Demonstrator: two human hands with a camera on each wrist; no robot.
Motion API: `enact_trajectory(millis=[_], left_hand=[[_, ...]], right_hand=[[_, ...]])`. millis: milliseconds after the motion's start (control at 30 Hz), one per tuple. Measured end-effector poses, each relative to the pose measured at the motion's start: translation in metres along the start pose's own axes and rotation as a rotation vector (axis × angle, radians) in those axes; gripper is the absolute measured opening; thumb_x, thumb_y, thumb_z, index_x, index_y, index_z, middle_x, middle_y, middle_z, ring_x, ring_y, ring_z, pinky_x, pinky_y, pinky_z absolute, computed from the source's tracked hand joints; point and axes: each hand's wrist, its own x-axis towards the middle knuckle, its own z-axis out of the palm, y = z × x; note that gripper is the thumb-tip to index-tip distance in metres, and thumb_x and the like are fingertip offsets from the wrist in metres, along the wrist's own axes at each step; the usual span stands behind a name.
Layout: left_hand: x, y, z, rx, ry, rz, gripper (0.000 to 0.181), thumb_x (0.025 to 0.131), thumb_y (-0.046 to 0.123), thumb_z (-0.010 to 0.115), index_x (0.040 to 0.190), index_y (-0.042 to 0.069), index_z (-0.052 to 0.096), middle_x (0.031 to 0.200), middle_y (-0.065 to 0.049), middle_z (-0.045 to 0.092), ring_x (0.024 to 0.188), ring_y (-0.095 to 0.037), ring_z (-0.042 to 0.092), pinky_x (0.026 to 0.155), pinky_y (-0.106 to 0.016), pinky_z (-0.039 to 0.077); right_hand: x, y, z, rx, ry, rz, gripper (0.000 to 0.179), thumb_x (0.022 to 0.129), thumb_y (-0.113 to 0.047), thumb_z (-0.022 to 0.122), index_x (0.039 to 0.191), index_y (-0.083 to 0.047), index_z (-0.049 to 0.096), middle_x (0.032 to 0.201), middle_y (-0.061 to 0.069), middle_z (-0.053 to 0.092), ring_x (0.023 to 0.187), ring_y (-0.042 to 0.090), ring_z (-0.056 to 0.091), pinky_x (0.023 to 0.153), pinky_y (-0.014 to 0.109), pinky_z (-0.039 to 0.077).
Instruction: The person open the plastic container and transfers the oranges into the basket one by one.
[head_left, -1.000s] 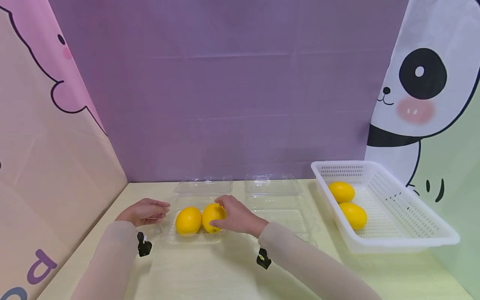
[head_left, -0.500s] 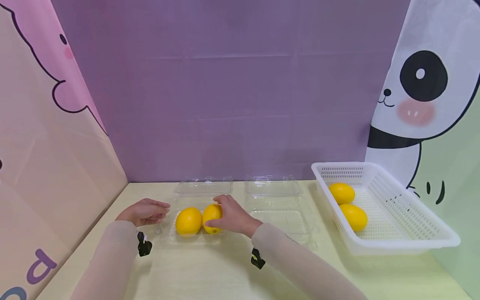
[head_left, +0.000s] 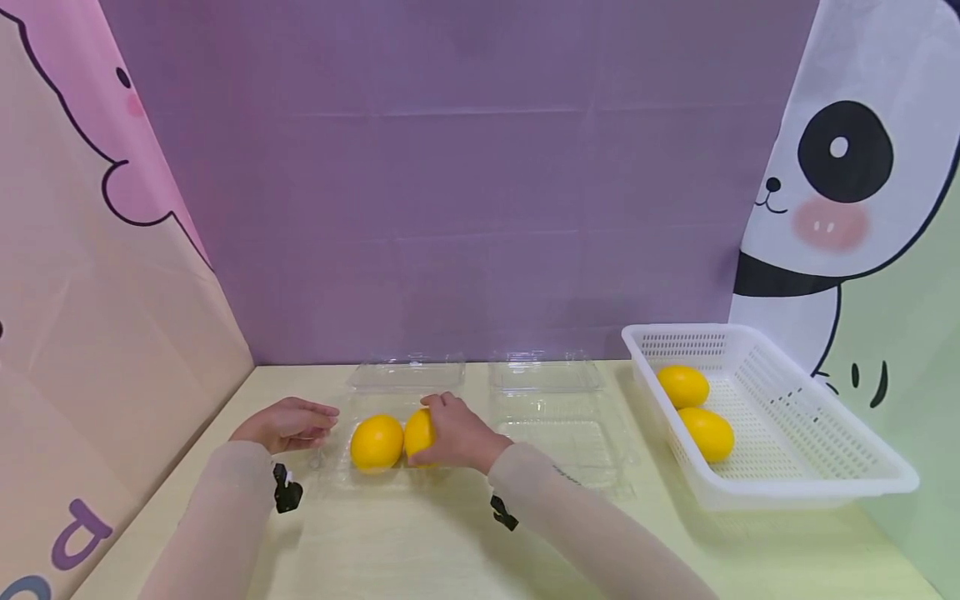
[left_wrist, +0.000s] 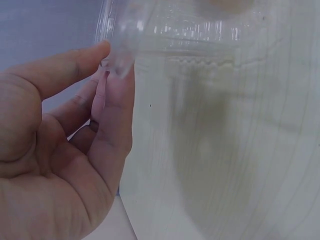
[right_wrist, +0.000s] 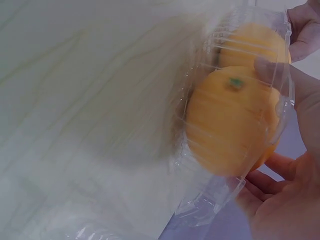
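Two plump yellow lemons lie side by side in the base of an open clear plastic clamshell box (head_left: 408, 375), the left lemon (head_left: 377, 443) apart from my fingers. My right hand (head_left: 459, 435) grips the right lemon (right_wrist: 227, 122), thumb on its near side and fingers on its far side, covering much of it in the head view. In the right wrist view its green stem end faces the camera. At the box's left end, my left hand (head_left: 288, 423) pinches the clear plastic edge (left_wrist: 121, 62) between thumb and fingers.
A second clear clamshell (head_left: 558, 437) stands open to the right. Beyond it is a white perforated basket (head_left: 817, 483) with two more lemons (head_left: 683, 387) along its left wall. A purple backdrop (head_left: 480, 183) rises behind the table (head_left: 390, 550).
My right hand has shifted left and farther round the right lemon, hiding more of it. My left hand stays at the box's left edge.
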Motion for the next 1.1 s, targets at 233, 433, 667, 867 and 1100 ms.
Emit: enact_trajectory(millis=[233, 433, 667, 867, 1100], left_hand=[[0.0022, -0.0014, -0.0010, 0.000, 0.003, 0.002, 0.045, 0.100, 0.012, 0.062, 0.137, -0.011, 0.051, 0.103, -0.013, 0.064, 0.079, -0.018, 0.060, 0.077, -0.025, 0.058], [0.0032, -0.0014, -0.0002, -0.007, -0.011, 0.009, 0.044, 0.100, 0.011, 0.062, 0.136, -0.011, 0.051, 0.100, -0.012, 0.064, 0.076, -0.016, 0.060, 0.076, -0.025, 0.058], [0.0022, -0.0005, -0.0009, 0.005, -0.019, 0.014, 0.046, 0.100, 0.011, 0.061, 0.138, -0.012, 0.048, 0.101, -0.012, 0.064, 0.075, -0.015, 0.060, 0.076, -0.024, 0.058], [0.0009, 0.0009, -0.0001, 0.003, -0.013, 0.016, 0.046, 0.100, 0.011, 0.060, 0.138, -0.012, 0.048, 0.101, -0.013, 0.064, 0.075, -0.015, 0.060, 0.076, -0.024, 0.058], [0.0004, 0.0001, -0.0002, -0.001, -0.011, 0.014, 0.045, 0.100, 0.010, 0.061, 0.137, -0.012, 0.049, 0.098, -0.012, 0.064, 0.072, -0.015, 0.060, 0.075, -0.025, 0.058]], right_hand=[[0.0005, -0.0019, -0.0011, -0.075, -0.017, -0.008, 0.091, 0.075, -0.044, 0.087, 0.147, -0.006, 0.045, 0.133, 0.011, 0.053, 0.114, 0.023, 0.054, 0.100, 0.031, 0.048], [0.0010, -0.0033, -0.0013, -0.113, -0.036, -0.006, 0.091, 0.076, -0.042, 0.088, 0.147, -0.007, 0.044, 0.133, 0.011, 0.052, 0.116, 0.023, 0.053, 0.099, 0.030, 0.048], [0.0032, -0.0063, -0.0017, -0.161, -0.065, 0.009, 0.089, 0.077, -0.041, 0.087, 0.148, -0.008, 0.043, 0.134, 0.009, 0.052, 0.118, 0.023, 0.052, 0.099, 0.030, 0.049], [0.0034, -0.0075, -0.0031, -0.170, -0.069, 0.012, 0.088, 0.077, -0.041, 0.087, 0.146, -0.007, 0.044, 0.131, 0.009, 0.053, 0.117, 0.024, 0.052, 0.098, 0.030, 0.049], [0.0047, -0.0032, 0.0023, -0.170, -0.042, -0.020, 0.089, 0.077, -0.043, 0.086, 0.146, -0.007, 0.043, 0.130, 0.009, 0.052, 0.114, 0.023, 0.050, 0.094, 0.027, 0.049]])
